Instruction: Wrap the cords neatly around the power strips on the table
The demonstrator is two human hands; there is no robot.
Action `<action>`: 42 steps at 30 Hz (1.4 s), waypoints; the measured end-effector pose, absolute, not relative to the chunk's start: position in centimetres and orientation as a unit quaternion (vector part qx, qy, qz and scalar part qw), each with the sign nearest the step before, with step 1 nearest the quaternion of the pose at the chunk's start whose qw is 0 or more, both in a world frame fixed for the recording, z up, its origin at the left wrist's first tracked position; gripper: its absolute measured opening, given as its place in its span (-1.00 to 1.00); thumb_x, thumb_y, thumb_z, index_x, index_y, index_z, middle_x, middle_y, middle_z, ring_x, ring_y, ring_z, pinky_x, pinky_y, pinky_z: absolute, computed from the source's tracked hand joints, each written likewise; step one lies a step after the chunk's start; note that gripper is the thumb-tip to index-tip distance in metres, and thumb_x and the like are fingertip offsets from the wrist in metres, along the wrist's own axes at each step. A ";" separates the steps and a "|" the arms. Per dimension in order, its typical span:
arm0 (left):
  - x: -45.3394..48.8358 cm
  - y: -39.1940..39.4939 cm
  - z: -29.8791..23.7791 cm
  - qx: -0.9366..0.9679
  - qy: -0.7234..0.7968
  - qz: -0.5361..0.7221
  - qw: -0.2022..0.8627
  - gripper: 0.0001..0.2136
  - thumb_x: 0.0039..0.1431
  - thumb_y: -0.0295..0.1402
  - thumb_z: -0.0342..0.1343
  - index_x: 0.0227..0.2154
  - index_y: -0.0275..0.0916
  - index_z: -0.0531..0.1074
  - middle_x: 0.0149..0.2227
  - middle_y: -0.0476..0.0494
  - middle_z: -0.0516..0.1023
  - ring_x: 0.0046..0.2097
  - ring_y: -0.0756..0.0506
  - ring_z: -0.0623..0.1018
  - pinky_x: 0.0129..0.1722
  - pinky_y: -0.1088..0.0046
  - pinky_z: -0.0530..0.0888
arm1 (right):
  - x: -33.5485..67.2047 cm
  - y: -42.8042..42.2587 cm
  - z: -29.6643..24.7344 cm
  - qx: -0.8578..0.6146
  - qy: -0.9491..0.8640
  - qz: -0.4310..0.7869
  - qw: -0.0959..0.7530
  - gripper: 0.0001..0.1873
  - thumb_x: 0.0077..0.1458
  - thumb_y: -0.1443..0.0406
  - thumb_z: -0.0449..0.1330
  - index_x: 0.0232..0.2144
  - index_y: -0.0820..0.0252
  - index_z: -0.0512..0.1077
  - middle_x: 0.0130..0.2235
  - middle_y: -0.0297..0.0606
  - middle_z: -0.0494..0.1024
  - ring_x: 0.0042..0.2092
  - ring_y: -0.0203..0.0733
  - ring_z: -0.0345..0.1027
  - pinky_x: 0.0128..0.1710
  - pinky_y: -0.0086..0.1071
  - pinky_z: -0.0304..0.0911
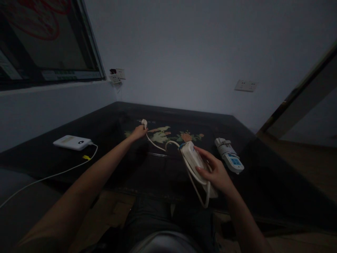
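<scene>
My left hand (139,132) is closed on the cord just below a white plug (144,123), out over the middle of the dark table. From there the white cord (158,146) curves right to a white power strip (192,154). My right hand (214,170) grips that strip by its side, thumb and fingers around it. The strip is tilted, and loops of cord hang from it near the table's front edge. A second power strip (233,161), blue-faced with its cord wound around it, lies to the right of my right hand.
A white device (72,142) with a cable (79,162) and yellow tag (86,157) lies at the left of the black table (158,175), which has a painted flower pattern. Wall sockets (246,85) are at the back right; others (117,75) sit by the window.
</scene>
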State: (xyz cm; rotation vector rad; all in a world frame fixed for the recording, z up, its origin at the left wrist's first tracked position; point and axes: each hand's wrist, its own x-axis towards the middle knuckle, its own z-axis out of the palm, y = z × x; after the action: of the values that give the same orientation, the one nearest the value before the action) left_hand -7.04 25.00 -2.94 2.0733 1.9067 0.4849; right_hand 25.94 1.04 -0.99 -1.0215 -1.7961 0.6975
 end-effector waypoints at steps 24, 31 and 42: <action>-3.9 15.3 0.2 0.811 0.571 0.127 -0.002 -0.70 0.29 -0.20 -0.15 -0.07 -0.15 0.39 0.00 -0.19 0.46 0.05 -0.16 0.43 0.02 0.32 0.34 | 26.3 1.4 -1.0 -0.420 -0.653 0.394 0.493 -0.36 -0.01 0.13 0.30 0.13 0.05 0.31 0.15 -0.16 0.37 0.15 0.02 0.24 0.19 -0.03 0.07; -1.2 9.5 0.8 0.826 0.351 0.311 0.312 -0.69 0.25 -0.24 -0.07 0.02 -0.18 0.26 -0.18 -0.14 0.54 -0.34 -0.02 0.55 -0.35 0.45 0.46 | 26.3 0.9 0.0 -0.430 -0.639 0.394 0.501 -0.35 -0.03 0.10 0.31 0.12 0.07 0.33 0.13 -0.15 0.39 0.12 0.02 0.27 0.17 -0.05 0.09; 2.1 10.4 -1.4 0.785 0.347 0.339 0.386 -0.77 0.21 -0.23 -0.03 -0.27 -0.27 0.42 -0.45 -0.06 0.49 -0.55 0.05 0.34 -0.58 0.54 0.26 | 26.6 0.6 0.9 -0.404 -0.609 0.437 0.524 -0.36 -0.06 0.10 0.33 0.09 0.05 0.35 0.07 -0.16 0.46 0.10 0.01 0.30 0.13 -0.09 0.15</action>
State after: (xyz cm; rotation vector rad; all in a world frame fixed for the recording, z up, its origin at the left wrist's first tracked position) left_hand 2.15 10.38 -1.40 1.9979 0.8843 0.8634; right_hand 26.64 0.56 0.89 -0.9673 -1.4582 1.0454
